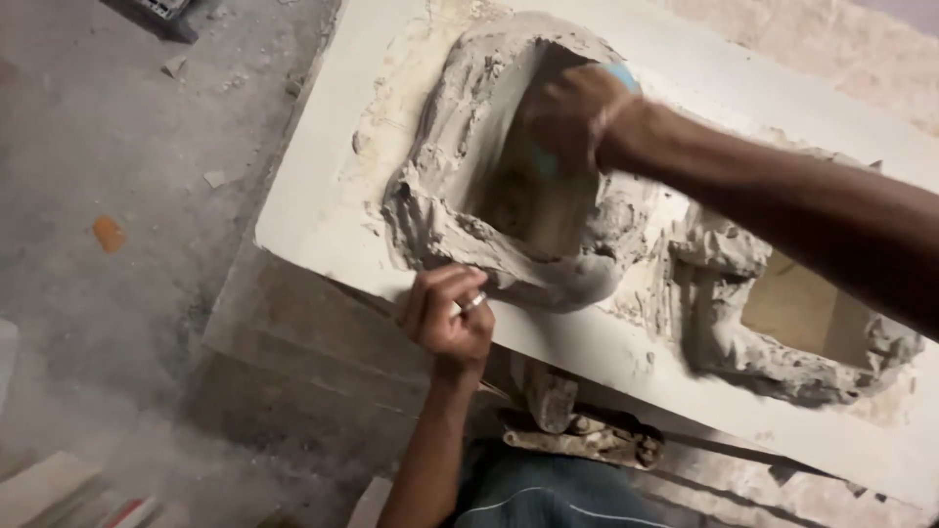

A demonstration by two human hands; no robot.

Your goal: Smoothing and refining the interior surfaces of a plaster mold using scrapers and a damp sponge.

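The right hand [572, 117] reaches in from the right with the arm stretched out long. Its fingers are curled tight around a small blue-green thing [620, 76], mostly hidden, and press it down inside the grey wet hole [509, 166] in the white slab [323, 147]. The left hand [448, 315] comes up from below with a bent wrist. Its fingers are curled together and hold nothing; they rest on the near edge of the slab, just under the grey rim. A second hole [797, 311] sits to the right.
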